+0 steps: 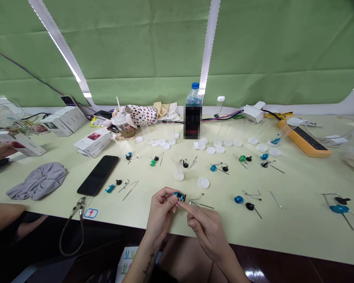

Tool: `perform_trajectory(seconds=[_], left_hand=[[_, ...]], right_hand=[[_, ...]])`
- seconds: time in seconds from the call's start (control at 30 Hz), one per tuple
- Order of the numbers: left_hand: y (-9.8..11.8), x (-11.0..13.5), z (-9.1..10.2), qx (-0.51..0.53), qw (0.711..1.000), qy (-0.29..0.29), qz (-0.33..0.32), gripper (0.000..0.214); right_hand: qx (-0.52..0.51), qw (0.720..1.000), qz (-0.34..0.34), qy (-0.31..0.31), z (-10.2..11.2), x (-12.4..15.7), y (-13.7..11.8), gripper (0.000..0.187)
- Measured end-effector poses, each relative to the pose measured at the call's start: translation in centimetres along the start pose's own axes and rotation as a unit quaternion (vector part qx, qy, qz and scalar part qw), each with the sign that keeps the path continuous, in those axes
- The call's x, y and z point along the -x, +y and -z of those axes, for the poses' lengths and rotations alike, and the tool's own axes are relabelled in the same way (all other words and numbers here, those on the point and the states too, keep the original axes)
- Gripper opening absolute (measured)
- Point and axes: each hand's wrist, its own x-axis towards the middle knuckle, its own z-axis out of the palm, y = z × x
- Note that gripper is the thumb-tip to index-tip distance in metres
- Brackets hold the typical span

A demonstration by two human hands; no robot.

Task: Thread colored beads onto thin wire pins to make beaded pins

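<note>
Near the table's front edge, my left hand [161, 210] pinches a small blue-and-black part [179, 196] between thumb and fingers. My right hand [207, 226] is beside it, its index finger stretched out and the fingertip at the part's lower edge; the thumb stands apart, and nothing shows in its grip. Just beyond my right hand lie thin bent metal rods [205, 204], one with a red tip. Farther back stands a clear plastic tube [178, 169], and a white round cap [203, 183] lies flat to its right.
Small groups of blue or green pieces [238, 199], black discs [249, 206] and rods are spread around. Behind are several white caps [220, 150], a bottle [194, 118] and an orange power strip [305, 140]. Leftward lie a phone [98, 175] and grey cloth [38, 181]; another person's hand [1, 150] holds a box.
</note>
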Motion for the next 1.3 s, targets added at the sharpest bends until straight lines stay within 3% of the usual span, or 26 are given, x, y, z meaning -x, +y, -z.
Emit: perform_trajectory(seconds=[1.03,1.3], left_hand=[[0.3,0.1,-0.3,-0.012,1.0,0.014,0.004,0.022],[0.5,0.2,-0.6,-0.012,1.0,0.004,0.012,0.028]], right_hand=[[0.033,0.995,-0.096,0.017,-0.3,-0.2,-0.3,0.043],[0.008,0.985,-0.165,0.058,-1.0,0.1,0.2,0.019]])
